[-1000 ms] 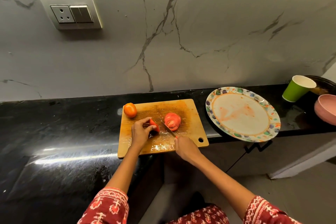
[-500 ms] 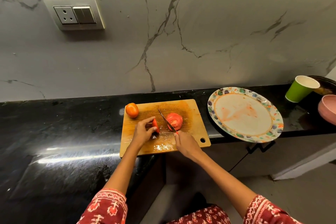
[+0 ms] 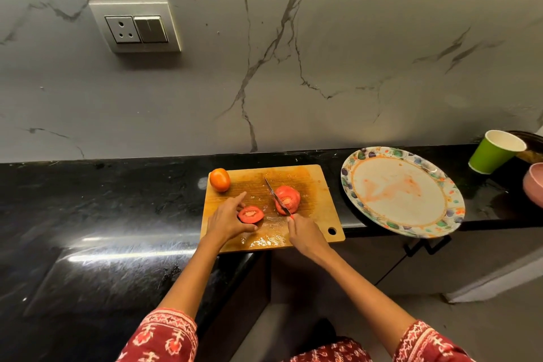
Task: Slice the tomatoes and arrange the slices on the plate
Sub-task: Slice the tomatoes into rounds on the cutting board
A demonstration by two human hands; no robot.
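Note:
A wooden cutting board [image 3: 317, 209] lies on the black counter. A whole orange-red tomato [image 3: 219, 180] sits at its far left corner. A cut tomato piece [image 3: 250, 214] lies face up beside my left hand [image 3: 227, 219], whose thumb and fingers reach around it. My right hand [image 3: 307, 235] grips a knife [image 3: 276, 195], its blade resting against a pile of tomato slices [image 3: 289, 198] in the board's middle. The patterned plate [image 3: 402, 191] stands to the right, holding only juice smears.
A green paper cup [image 3: 495, 151] and a pink bowl [image 3: 534, 188] stand at the counter's far right. The plate overhangs the counter's front edge. A wall socket [image 3: 135, 28] sits on the marble backsplash. The board's near edge is wet.
My left hand has loosened on the tomato piece, which now lies cut face up. The knife has lifted and swung right, onto the pile of slices.

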